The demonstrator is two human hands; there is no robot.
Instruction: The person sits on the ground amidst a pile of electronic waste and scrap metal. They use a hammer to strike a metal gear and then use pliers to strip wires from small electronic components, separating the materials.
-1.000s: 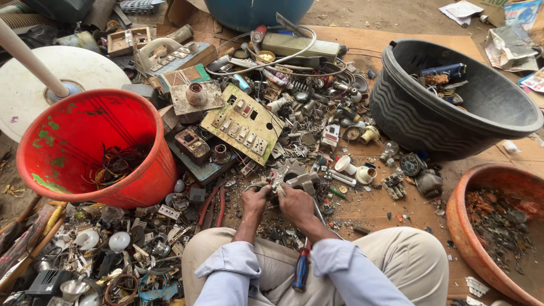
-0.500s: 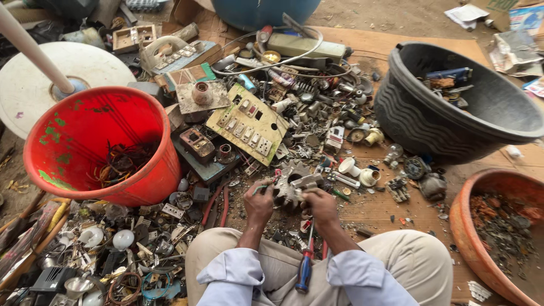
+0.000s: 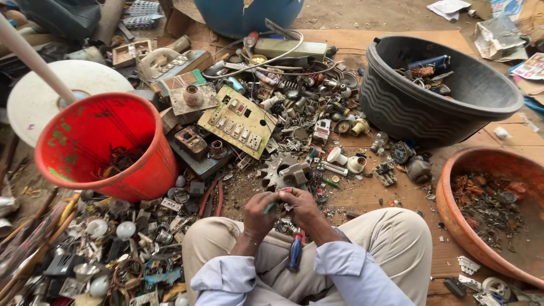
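I sit cross-legged on the ground over a heap of electrical scrap. My left hand point(image 3: 259, 207) and my right hand point(image 3: 302, 205) are closed together on a small part with a green end point(image 3: 271, 206), held just above my knees. Right in front of my fingers lies a grey toothed gear piece point(image 3: 284, 172). A screwdriver with a red and blue handle point(image 3: 295, 253) rests in my lap between my legs. Most of the small part is hidden by my fingers.
A red bucket point(image 3: 141, 170) with wires stands at the left, a black ribbed tub point(image 3: 408, 107) at the right, a terracotta bowl point(image 3: 453, 221) of metal bits at the near right. A yellowish switch panel point(image 3: 241, 122), bulbs and a white disc point(image 3: 39, 96) lie around.
My hands have drawn back from the scrap heap toward my lap, holding the small part. The view has shifted slightly; nothing else moved.
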